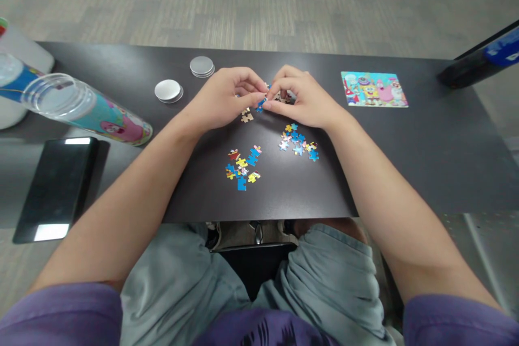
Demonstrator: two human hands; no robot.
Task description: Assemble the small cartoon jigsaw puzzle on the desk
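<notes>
Over the far middle of the dark table, my left hand (pixel 232 93) and my right hand (pixel 299 94) meet fingertip to fingertip. Both are closed in a pinch around a small jigsaw piece (pixel 260 104), blue where it shows and partly covered by the fingers. Pale, face-down jigsaw pieces (pixel 246 115) lie under my left hand, and others are half hidden behind my right fingers. Nearer to me are two loose groups of picture-side-up pieces, one at the left (pixel 241 163) with blue, yellow and red, the other at the right (pixel 299 140) mostly blue and pink.
A colourful cartoon picture card (pixel 375 90) lies on the right. White round lids (pixel 168 91) and grey discs (pixel 201 66) sit at the left, near a clear-topped cartoon tube (pixel 101 113) and a black tablet (pixel 57 189). A dark bottle-like object (pixel 478 67) stands far right.
</notes>
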